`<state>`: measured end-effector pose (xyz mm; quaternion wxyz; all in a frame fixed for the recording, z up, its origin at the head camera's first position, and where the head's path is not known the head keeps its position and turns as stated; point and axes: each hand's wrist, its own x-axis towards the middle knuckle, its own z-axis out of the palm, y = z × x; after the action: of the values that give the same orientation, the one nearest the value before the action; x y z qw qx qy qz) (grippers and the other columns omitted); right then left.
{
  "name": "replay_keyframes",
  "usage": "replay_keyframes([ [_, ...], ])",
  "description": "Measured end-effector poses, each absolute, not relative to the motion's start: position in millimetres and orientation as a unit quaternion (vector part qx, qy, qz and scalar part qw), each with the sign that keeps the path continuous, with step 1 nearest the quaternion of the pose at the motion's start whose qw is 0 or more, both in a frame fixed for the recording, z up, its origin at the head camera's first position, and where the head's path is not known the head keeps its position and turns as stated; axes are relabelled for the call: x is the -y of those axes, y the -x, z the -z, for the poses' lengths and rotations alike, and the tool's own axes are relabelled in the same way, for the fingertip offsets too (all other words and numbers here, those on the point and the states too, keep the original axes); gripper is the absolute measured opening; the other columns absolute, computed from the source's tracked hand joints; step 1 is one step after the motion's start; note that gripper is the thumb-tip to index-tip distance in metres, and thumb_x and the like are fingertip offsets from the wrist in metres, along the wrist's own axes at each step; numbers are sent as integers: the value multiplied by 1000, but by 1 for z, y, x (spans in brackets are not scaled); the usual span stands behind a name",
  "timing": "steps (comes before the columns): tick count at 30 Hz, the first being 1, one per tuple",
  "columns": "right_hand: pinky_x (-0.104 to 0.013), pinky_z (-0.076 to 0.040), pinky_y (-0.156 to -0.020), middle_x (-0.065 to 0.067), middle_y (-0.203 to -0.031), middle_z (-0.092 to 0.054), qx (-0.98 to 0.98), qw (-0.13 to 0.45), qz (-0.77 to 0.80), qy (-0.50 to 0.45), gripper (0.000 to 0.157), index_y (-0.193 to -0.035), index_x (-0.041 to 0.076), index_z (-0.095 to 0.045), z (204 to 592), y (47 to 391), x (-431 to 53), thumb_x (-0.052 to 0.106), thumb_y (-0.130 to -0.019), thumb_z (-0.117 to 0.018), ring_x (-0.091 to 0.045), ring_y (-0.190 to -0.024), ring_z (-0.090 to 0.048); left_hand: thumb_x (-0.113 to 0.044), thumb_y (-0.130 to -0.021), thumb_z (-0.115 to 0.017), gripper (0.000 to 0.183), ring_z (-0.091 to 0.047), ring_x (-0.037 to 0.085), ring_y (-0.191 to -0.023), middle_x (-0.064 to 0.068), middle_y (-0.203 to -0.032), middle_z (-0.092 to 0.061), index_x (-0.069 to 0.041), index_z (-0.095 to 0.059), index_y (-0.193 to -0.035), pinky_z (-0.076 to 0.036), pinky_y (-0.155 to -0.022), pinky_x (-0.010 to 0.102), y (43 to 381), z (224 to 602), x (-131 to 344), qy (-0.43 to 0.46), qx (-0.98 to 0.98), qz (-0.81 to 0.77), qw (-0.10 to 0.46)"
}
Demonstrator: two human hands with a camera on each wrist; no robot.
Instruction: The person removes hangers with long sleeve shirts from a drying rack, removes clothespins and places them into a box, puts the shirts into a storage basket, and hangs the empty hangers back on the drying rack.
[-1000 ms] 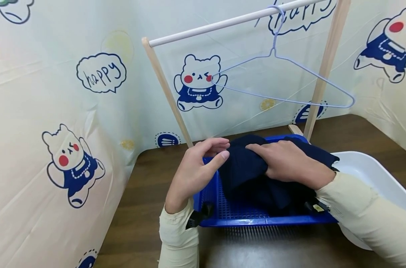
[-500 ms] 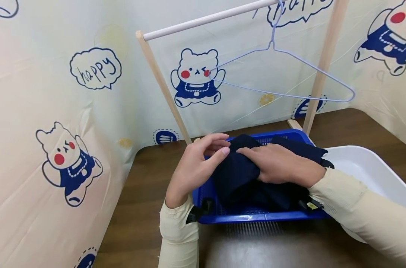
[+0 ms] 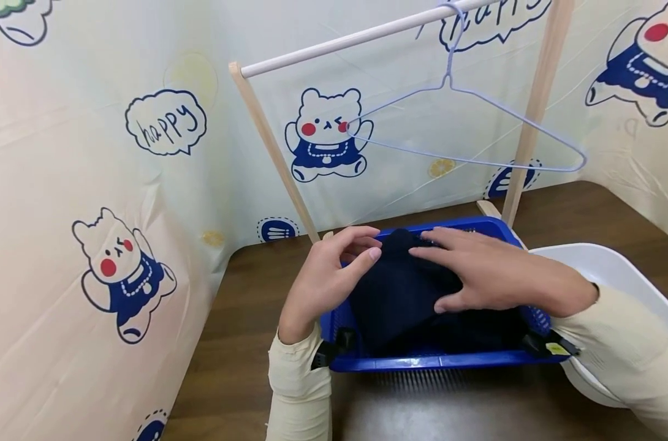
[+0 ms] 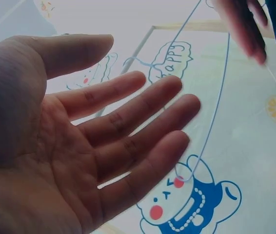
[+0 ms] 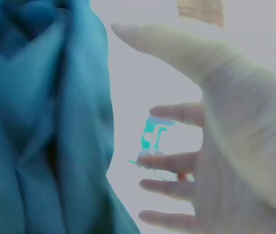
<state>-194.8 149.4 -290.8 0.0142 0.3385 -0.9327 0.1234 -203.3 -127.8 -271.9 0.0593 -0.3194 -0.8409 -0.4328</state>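
A dark navy piece of clothing (image 3: 394,300) lies bunched in the blue plastic basket (image 3: 422,362). Over its right part is my right hand (image 3: 494,266), fingers spread and holding nothing. In the right wrist view, a gap shows between that hand (image 5: 235,112) and the folded cloth (image 5: 45,126). My left hand (image 3: 325,275) hovers at the basket's left side, palm facing the cloth. Its fingers (image 4: 128,117) are relaxed and apart in the left wrist view, with nothing in them.
A thin lavender hanger (image 3: 450,86) hangs from the white bar (image 3: 345,44) of a wooden rack behind the basket. To the right, a white tub (image 3: 599,260) sits partly under my right sleeve. All stand on a brown wooden table (image 3: 246,318) before a patterned cloth backdrop.
My right hand has let go of the clothing, spread its fingers and drawn back to the right. The cloth has settled lower in the basket. My left hand has stayed nearly still.
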Motion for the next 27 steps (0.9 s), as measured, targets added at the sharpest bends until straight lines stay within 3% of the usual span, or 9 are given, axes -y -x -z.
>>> replay_keyframes([
  [2, -61, -43, -99, -19, -142, -53, 943, 55, -104, -312, 71, -144, 14, -58, 288, 192, -156, 48, -85, -79, -39, -127, -51, -20, -101, -64, 29, -64, 11, -97, -2, -110, -72, -11, -67, -128, -54, -83, 36, 203, 273, 127, 321, 837, 436, 72],
  [5, -48, -54, -74, -15, -118, -61, 959, 91, -84, -256, 57, -133, 11, -66, 289, 188, -167, 39, -86, -79, -31, -98, -61, -19, -101, -64, 27, -63, 10, -95, -3, -108, -72, -10, -69, -126, -55, -82, 36, 202, 275, 126, 324, 832, 442, 86],
  [9, -38, -48, -53, -13, -104, -58, 971, 67, -89, -213, 52, -130, 8, -67, 296, 188, -177, 36, -87, -79, -23, -80, -57, -19, -100, -65, 26, -63, 9, -94, -5, -106, -72, -11, -69, -125, -55, -81, 36, 203, 277, 126, 324, 834, 439, 85],
  [13, -49, -55, -66, -16, -112, -62, 972, 27, -103, -210, 54, -132, 6, -65, 301, 192, -177, 37, -90, -76, -30, -91, -62, -20, -100, -65, 26, -62, 9, -95, -6, -106, -72, -11, -69, -124, -54, -81, 34, 208, 278, 126, 325, 835, 435, 83],
  [17, -63, -49, -89, -22, -126, -62, 967, -22, -122, -222, 56, -134, 3, -63, 305, 198, -166, 40, -93, -72, -43, -112, -60, -19, -101, -65, 26, -65, 11, -92, -3, -105, -72, -10, -69, -124, -55, -81, 36, 216, 279, 126, 329, 830, 444, 74],
  [27, -59, -44, -100, -23, -130, -61, 950, -143, -110, -257, 66, -140, -2, -56, 320, 209, -143, 42, -93, -71, -40, -120, -57, -25, -104, -59, 33, -64, 12, -98, 1, -115, -71, -13, -64, -134, -54, -85, 34, 230, 289, 144, 336, 848, 410, -2],
])
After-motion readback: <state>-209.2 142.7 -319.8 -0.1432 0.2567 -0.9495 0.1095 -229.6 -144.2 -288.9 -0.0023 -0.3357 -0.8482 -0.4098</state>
